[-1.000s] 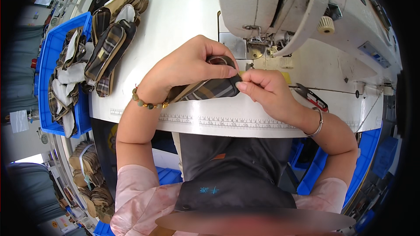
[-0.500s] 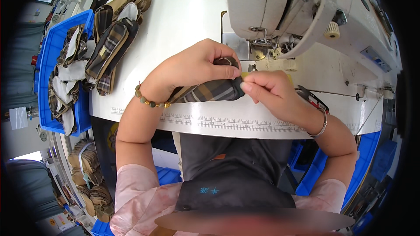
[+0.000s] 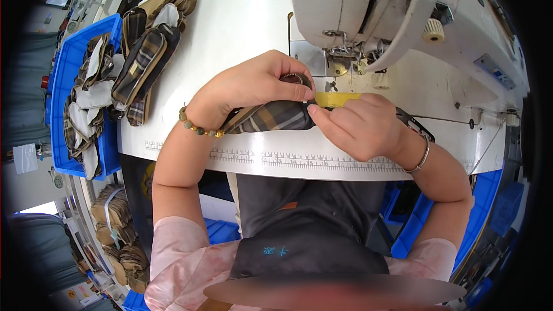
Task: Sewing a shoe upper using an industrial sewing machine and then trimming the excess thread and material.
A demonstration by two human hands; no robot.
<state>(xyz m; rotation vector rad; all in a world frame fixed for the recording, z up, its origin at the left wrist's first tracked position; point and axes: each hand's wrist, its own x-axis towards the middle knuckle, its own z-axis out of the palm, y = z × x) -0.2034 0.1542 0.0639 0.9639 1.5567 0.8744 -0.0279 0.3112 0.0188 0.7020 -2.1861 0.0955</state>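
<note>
My left hand is closed on a plaid zippered pouch in brown, grey and white, held above the front of the white table. Its thumb lies along the right end of the pouch, beside a curved piece of dark zipper. At that same end, my right hand has curled fingers, with a fingertip touching the pouch's edge. What lies inside its fingers is hidden. Behind the right hand a yellow strip lies on the table.
A white sewing machine stands just beyond my hands. Several plaid pouches are piled at the left, next to a blue bin of more pieces. A ruler strip runs along the table's front. A dark tool lies by my right wrist.
My right hand has turned and its fingers have curled in more, uncovering more of the yellow strip. My left hand and the pouch have shifted slightly left.
</note>
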